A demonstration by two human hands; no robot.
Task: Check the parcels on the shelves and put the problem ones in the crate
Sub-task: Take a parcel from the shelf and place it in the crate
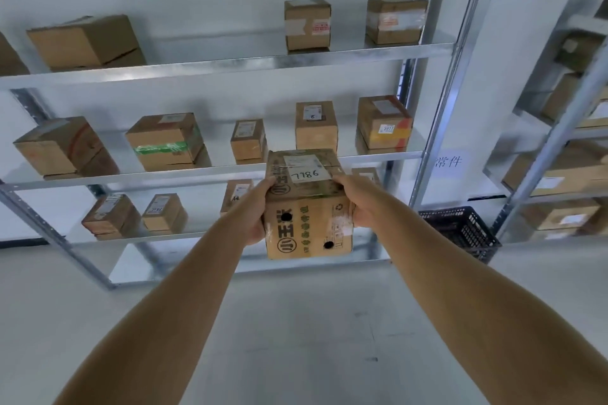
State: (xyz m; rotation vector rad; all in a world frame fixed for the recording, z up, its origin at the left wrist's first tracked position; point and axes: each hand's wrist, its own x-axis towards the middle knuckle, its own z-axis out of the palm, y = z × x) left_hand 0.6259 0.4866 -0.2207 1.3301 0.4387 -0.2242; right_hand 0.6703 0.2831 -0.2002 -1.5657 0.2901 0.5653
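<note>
Both arms reach forward and hold a cardboard parcel (307, 204) in the air in front of the metal shelf rack (230, 62), level with the gap between its middle and lower shelves and touching neither. The left hand (255, 214) has its grip on the parcel's left side, fingers curled round the upper left edge; the right hand (355, 204) clasps the right side, thumb lying along the top edge. The parcel's top carries a white label with a handwritten number, seen upside down, and its near face shows green and black print and two dark round holes. Other cardboard boxes stand spaced along all three shelves; one on the middle shelf, towards its left end, is bound with green tape (161, 148). A black perforated crate (460, 230) sits on the floor just past the rack's right-hand upright, well apart from the held parcel. A second rack (559, 128) with more boxes stands at the right edge.
</note>
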